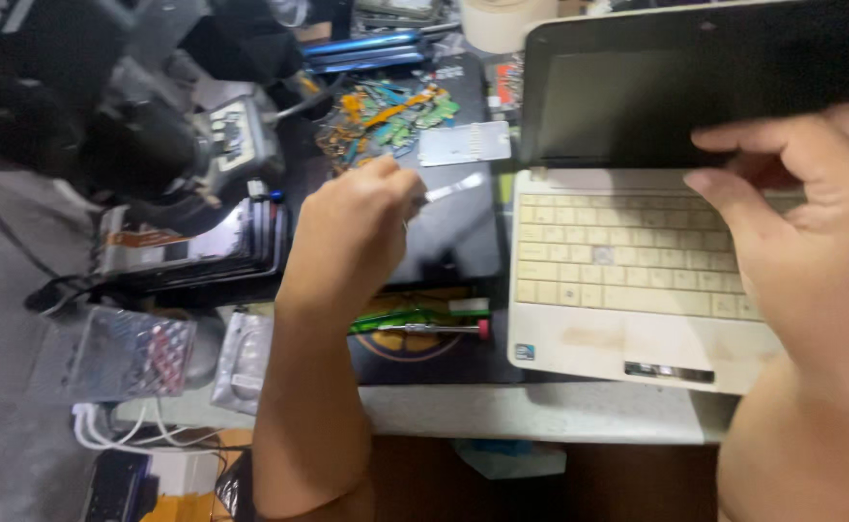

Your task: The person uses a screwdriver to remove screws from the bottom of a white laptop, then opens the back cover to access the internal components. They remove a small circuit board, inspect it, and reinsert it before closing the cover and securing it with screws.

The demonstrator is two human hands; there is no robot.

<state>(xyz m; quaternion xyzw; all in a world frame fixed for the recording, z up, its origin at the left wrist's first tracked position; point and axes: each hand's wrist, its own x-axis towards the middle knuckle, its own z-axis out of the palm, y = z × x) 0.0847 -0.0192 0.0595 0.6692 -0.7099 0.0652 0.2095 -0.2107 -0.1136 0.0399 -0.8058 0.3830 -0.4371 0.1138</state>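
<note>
A small cream laptop [627, 280] lies open just beside the right hand [801, 251], its keyboard partly under that hand's fingers and its dark screen [637, 92] rising beyond them; the right hand hovers over the far right end of the keyboard by the hinge, fingers loosely curled, and whether they touch the keys cannot be told; nothing is gripped there. To the left of the laptop, the left hand [352, 237] is clenched around a thin flat metal tool [453, 188], whose pale blade points from the fist toward the laptop's near-left hinge corner, close to it but apart; under the fist lies a black panel [453, 242]. Nearer the person than the left hand rests a red-capped screwdriver [439, 329]; beyond the fist lies a heap of coloured flex cables [390, 116]; left of the wrist sit foil blister packs [144, 353].
</note>
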